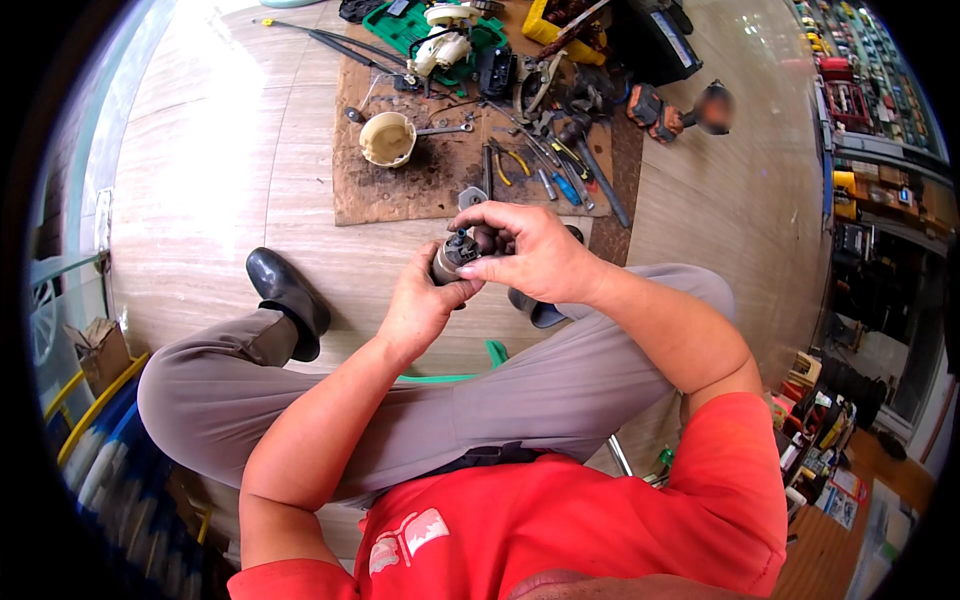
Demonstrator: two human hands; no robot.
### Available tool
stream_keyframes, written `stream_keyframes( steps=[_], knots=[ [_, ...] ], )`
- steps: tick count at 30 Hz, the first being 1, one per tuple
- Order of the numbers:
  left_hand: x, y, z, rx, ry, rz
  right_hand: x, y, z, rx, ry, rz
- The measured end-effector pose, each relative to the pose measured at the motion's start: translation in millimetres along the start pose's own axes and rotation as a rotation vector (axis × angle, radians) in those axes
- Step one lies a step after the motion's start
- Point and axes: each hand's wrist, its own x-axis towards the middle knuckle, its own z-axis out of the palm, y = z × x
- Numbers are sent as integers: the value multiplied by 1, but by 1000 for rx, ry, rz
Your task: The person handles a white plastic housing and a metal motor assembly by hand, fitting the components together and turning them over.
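Between my hands, above my lap, is a small metal cylinder with a black fitted end facing up; it looks like a small electric pump. My left hand wraps its body from the left, thumb across the near side. From the right, my right hand grips the black end, with darkened fingertips curled over it and the thumb against its near edge. Just beyond the right fingers shows a flat grey metal piece. The cylinder's lower part is hidden by my left hand.
On the floor ahead lies a stained cardboard sheet. It bears a cream cup, yellow-handled pliers, a blue-handled screwdriver and a green case. A cordless power tool lies right of it; shelves line the far right.
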Motion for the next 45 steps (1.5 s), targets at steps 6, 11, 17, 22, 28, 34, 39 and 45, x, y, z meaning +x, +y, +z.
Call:
stream_keyframes(
  steps=[6, 11, 17, 22, 28, 34, 39, 45],
  knots=[
    [3, -6, 0, 114, 83, 39, 0, -1, 2, -52, 26, -40],
    [5, -5, -1, 250, 140, 37, 1, -1, 0, -182, 36, -155],
    [2, 0, 1, 325, 185, 89, 2, -4, -3, -313, 20, -235],
    [2, 3, 2, 337, 224, 52, 3, -1, -4, -388, 18, -259],
    [4, -2, 1, 351, 225, 76, 3, 1, -5, -427, 31, -226],
    [6, -5, 2, 369, 235, 218, 1, -7, -5, -470, 75, -284],
    [3, 0, 5, 347, 199, 98, 4, -5, -14, -527, 165, -261],
    [2, -4, 3, 339, 202, 234, 12, -2, -25, -130, 162, 111]
  ],
)
